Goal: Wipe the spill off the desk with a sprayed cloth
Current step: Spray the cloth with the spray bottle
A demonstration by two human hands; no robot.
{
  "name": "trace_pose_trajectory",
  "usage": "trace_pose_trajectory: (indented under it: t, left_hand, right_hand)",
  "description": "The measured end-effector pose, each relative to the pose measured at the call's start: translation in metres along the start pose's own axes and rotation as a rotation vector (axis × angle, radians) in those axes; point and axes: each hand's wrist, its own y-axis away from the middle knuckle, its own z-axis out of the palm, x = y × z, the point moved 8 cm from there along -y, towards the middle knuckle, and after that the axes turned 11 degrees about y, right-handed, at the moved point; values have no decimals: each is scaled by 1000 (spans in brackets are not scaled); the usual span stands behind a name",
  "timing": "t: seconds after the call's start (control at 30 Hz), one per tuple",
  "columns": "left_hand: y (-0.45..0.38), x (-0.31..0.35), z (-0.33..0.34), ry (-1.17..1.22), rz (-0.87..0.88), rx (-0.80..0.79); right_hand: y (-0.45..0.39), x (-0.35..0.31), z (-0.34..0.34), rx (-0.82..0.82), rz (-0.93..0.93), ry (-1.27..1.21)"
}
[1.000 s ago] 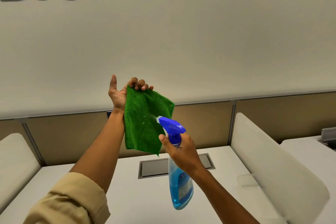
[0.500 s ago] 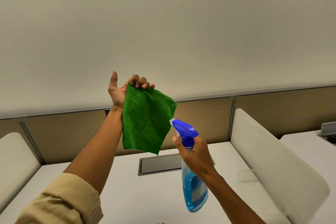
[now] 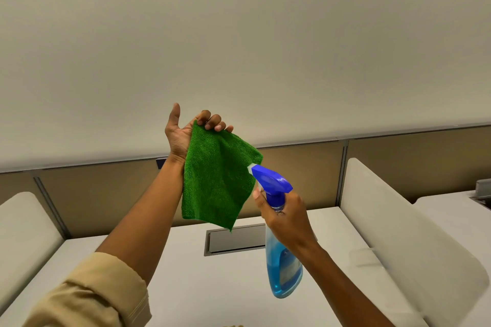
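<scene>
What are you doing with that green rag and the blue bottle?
A person is getting a cloth ready for cleaning. The left hand holds the green cloth up by its top edge, so it hangs in the air above the desk. The right hand grips the spray bottle by its neck, with the blue nozzle aimed at the cloth from close by. The cloth has not touched the desk yet.

The left hand (image 3: pixel 183 135) is reaching up with the forearm raised, palm turned toward the camera, thumb sticking straight up, and fingers (image 3: pixel 212 122) curling down over the cloth (image 3: pixel 216 180). The right hand (image 3: pixel 285 216) is staying lower, wrapping around the neck of the bottle (image 3: pixel 283 260), its forearm angling up from the lower right.
</scene>
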Motion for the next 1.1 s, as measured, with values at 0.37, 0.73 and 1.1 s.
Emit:
trace_pose_trajectory:
  t: [0.37,0.73,1.1]
  left_hand:
    - [3,-17,1,-13,-64,13]
    - [-3,-5,0,2,-20,19]
    - [-8,-3,-1,-5,3,41]
  right_hand:
    - [-13,-36,12,14,-92,-36]
    - [18,-6,40,-120,-70,36]
    - [29,27,18,-75,24,36]
